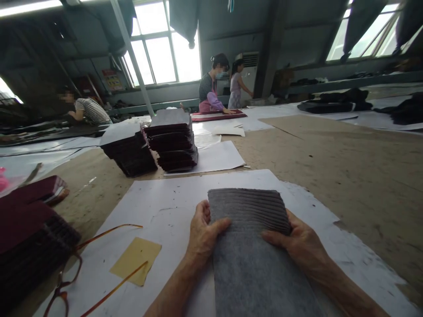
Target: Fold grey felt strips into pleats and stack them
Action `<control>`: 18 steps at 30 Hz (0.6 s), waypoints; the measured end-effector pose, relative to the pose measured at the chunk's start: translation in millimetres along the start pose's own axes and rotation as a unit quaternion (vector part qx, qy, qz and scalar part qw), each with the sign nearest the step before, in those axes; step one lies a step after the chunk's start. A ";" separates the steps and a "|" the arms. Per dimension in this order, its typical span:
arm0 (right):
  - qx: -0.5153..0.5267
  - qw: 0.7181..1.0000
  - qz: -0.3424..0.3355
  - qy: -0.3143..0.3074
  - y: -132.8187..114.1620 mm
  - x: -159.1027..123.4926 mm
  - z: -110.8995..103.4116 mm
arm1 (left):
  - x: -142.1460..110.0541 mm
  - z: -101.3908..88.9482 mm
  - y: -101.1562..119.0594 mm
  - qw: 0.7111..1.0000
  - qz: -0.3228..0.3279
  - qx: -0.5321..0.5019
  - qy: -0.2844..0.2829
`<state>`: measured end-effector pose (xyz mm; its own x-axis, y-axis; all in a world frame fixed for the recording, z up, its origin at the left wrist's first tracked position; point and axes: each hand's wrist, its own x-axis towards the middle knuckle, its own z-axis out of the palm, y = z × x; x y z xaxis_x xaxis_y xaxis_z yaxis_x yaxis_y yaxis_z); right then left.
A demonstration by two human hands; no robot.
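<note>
Presently | left hand [205,231], right hand [299,242]: grip clamped on grey stack [253,259], side edges | tabletop [333,158] extends rightward

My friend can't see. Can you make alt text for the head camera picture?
A person's left hand and right hand hold a grey layered stack, like fabric, over white paper. Glasses and a yellow piece lie to the left, two dark stacks stand beyond, and three other people appear in the background.

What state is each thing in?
Grey stack: held, far end ridged
Left hand: gripping, thumb on top
Right hand: gripping, thumb on top
Glasses: unfolded
Yellow paper: flat, partly under glasses
Maroon pile: stacked
Dark stacks: standing, edges uneven
Tube light: lit
Curtains: bunched
</note>
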<state>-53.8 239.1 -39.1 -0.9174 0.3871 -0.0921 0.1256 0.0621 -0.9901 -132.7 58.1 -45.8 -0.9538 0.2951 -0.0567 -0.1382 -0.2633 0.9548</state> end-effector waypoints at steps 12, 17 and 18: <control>0.208 0.958 0.148 -0.132 -11.2 -0.4 -4.3 | -5.1 0.5 2.1 0.992 -0.080 -0.051 -0.085; 0.026 0.998 -0.051 0.004 -6.3 -10.7 4.5 | -7.1 -3.3 10.9 0.996 -0.005 -0.053 -0.072; -0.025 0.992 -0.115 0.034 -5.3 -12.0 5.9 | -8.4 -2.9 10.2 0.993 -0.032 -0.083 -0.074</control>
<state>-45.7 228.8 -33.4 -0.8964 0.4189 0.1450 -0.0643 0.2008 -0.9775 -126.9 50.2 -36.4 -0.8940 0.4441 -0.0598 -0.2507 -0.3850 0.8882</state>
